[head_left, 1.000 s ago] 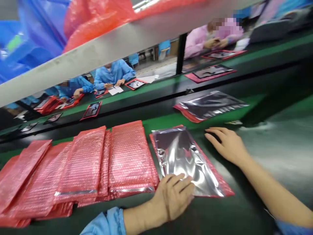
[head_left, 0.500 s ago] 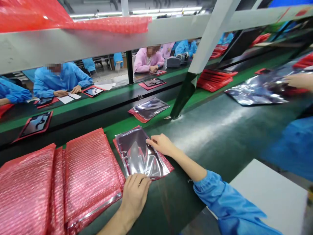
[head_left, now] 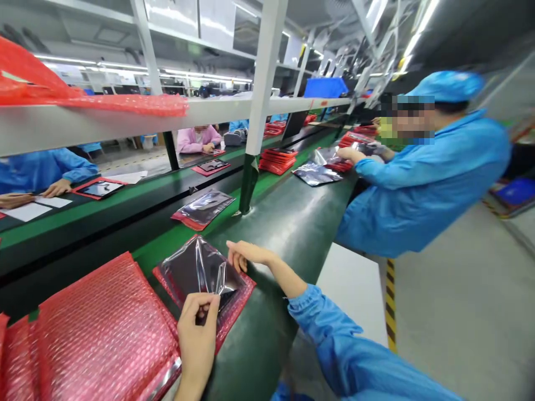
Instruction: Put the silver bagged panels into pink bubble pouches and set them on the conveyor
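Observation:
A shiny silver anti-static bag [head_left: 196, 270] lies on a red bubble-wrap pouch [head_left: 240, 292] on the dark green conveyor belt [head_left: 292, 223]. My left hand [head_left: 198, 334] pinches the bag's near edge, fingers closed on it. At the bag's right edge my right hand [head_left: 244, 254] grips and lifts the film so it folds upward. A stack of red bubble-wrap pouches [head_left: 100, 334] sits to the left, touching my left wrist.
Another silver bag on a red pouch [head_left: 203, 208] lies farther along the belt beside a white post [head_left: 261, 106]. A co-worker in blue [head_left: 422, 178] works at the belt on the right. More people sit across the line. A white board [head_left: 355, 289] lies by my right arm.
The camera has swung right and up. My left hand went from resting flat on the bag to pinching its near edge, and my right hand has lifted the bag's right edge.

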Action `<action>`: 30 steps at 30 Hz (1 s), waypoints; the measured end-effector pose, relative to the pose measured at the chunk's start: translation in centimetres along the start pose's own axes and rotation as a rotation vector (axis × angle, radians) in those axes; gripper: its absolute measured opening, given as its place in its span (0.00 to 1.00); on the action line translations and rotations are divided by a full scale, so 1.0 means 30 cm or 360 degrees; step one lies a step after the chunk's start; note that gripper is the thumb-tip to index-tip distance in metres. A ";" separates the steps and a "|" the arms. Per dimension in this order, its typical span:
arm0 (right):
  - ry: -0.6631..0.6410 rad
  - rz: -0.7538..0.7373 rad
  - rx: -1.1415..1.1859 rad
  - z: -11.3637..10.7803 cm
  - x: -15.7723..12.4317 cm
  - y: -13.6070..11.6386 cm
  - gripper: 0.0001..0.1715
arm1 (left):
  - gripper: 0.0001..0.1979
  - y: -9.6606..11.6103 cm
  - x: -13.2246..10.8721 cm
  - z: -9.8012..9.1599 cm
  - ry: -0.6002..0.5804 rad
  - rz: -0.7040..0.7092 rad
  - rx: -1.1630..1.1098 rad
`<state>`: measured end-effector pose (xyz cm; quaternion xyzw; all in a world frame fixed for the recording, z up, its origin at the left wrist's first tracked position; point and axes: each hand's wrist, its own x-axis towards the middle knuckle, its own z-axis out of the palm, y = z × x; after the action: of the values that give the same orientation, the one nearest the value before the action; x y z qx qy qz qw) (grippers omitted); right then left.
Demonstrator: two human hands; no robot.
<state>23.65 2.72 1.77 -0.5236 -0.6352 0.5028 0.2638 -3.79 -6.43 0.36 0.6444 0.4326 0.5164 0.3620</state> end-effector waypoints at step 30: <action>0.1656 -0.0100 0.1180 0.128 -0.663 0.124 0.28 | 0.15 -0.105 -0.127 -0.016 -0.0656 0.0834 0.1435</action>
<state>28.06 -17.37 0.82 -0.5542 -0.2232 0.3612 0.7159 -5.18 -8.80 -3.76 0.9089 0.3564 0.2163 -0.0128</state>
